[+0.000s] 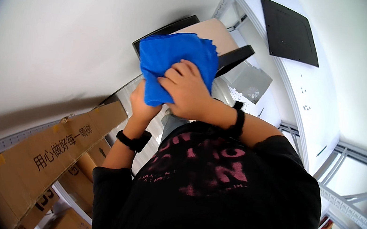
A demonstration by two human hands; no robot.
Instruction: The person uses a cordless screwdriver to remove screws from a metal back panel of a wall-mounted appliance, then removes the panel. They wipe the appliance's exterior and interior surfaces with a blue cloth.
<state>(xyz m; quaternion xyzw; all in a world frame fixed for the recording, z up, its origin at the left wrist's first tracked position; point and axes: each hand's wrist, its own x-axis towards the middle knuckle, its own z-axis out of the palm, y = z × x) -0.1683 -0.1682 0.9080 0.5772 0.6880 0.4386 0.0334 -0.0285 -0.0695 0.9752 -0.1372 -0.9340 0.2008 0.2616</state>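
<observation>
A folded blue cloth (173, 56) with a zigzag-cut edge is held up in front of my body. My left hand (143, 101) grips its lower left corner, with the fingertips partly hidden behind the fabric. On the cloth's lower right part lies my right hand (188, 89), fingers bent and closed on the material. Just beyond the cloth is a beige, flat-topped piece (213, 33) with black sides, like a seat with armrests; the cloth covers part of it.
White shelving (317, 106) curves along the right, bearing a black flat panel (290, 33). A grey perforated metal plate (252, 82) sits near the beige piece. Cardboard boxes (52, 152) stand on a rack at lower left. A white wall (78, 23) rises on the left.
</observation>
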